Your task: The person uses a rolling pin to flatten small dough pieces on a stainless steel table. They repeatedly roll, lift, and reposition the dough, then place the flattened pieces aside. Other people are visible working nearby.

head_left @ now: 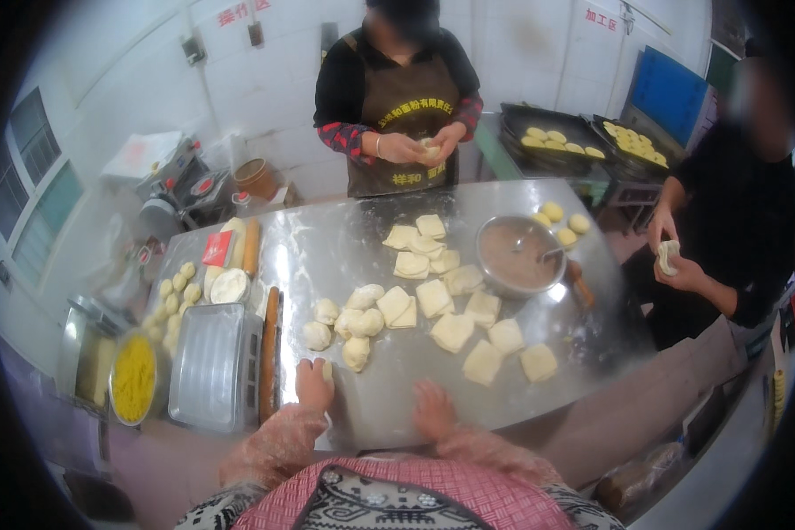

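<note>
At the near edge of the stainless steel table [384, 411], my left hand [314, 384] curls around a small piece of pale dough [328, 372], mostly hidden by the fingers. My right hand [432, 405], blurred, rests palm down with nothing seen in it. Just beyond my left hand is a cluster of rounded dough lumps [363, 321], several touching. Folded square dough pieces [453, 331] spread from the middle of the table to its right side. A wooden rolling pin [270, 351] lies left of my left hand.
Left stand a metal tray [205, 371], a bowl of yellow filling [133, 377] and small dough balls [172, 303]. A metal bowl of brownish paste [517, 255] sits right, beside yellow dough rounds [565, 236]. Two people handle dough, one opposite, one right. Round pans [550, 162] stand behind.
</note>
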### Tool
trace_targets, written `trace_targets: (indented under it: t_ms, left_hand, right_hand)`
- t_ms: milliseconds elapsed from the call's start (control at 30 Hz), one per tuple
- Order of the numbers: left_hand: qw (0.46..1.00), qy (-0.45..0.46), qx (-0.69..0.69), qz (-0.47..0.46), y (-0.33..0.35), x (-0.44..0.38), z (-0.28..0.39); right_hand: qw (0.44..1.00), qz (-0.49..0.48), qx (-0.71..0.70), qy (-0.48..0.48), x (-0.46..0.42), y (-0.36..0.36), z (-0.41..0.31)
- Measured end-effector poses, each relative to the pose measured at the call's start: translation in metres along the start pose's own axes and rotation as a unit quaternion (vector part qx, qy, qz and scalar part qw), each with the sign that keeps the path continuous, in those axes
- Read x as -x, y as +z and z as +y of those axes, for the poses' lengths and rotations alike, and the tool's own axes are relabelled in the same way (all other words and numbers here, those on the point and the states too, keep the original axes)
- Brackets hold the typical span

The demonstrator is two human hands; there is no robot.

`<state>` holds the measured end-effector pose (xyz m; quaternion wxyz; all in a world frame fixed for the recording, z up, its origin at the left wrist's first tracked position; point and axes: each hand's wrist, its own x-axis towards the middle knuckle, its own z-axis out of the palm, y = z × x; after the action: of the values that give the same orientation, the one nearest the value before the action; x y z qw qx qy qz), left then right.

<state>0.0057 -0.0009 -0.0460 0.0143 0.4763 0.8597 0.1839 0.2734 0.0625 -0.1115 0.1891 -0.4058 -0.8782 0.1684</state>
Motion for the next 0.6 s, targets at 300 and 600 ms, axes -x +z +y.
trace_targets:
  t_ms: [300,600]
  left_hand:
    - [0.995,0.055,0.038,0.075,0.006,0.029,0.013]
    - [0.992,0.027,0.027,-0.122,0.017,-0.029,0.060]
  right_hand:
    - [1.000,0.012,0.005,-0.003,0.002,0.009,-0.008]
    - [1.000,-0.007,0.022,0.006,-0.001,0.005,0.002]
